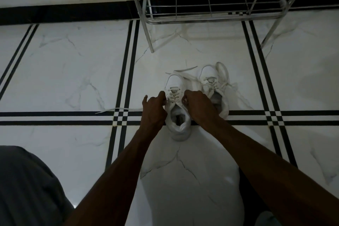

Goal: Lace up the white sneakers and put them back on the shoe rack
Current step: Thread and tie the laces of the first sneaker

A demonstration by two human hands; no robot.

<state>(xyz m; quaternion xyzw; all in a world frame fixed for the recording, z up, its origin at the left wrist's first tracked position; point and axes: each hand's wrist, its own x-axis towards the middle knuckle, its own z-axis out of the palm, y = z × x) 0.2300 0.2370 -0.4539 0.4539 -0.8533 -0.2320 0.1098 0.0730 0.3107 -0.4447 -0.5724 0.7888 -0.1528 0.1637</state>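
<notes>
Two white sneakers stand side by side on the tiled floor, toes pointing away from me. The left sneaker (177,115) has crossed laces over its tongue, and both hands are at its eyelets. My left hand (155,110) pinches the lace at the shoe's left side. My right hand (197,107) is closed on the lace at its right side. Loose lace ends (119,109) trail left across the floor and past the toe. The right sneaker (213,86) stands untouched with its laces lying loose. The metal shoe rack (211,3) stands just beyond the shoes.
The rack's wire shelf holds nothing, and its legs (151,42) reach the floor near the sneakers. A black skirting runs along the wall behind. My grey-clad knee (27,185) fills the lower left corner. White marble tiles with black stripes cover the floor.
</notes>
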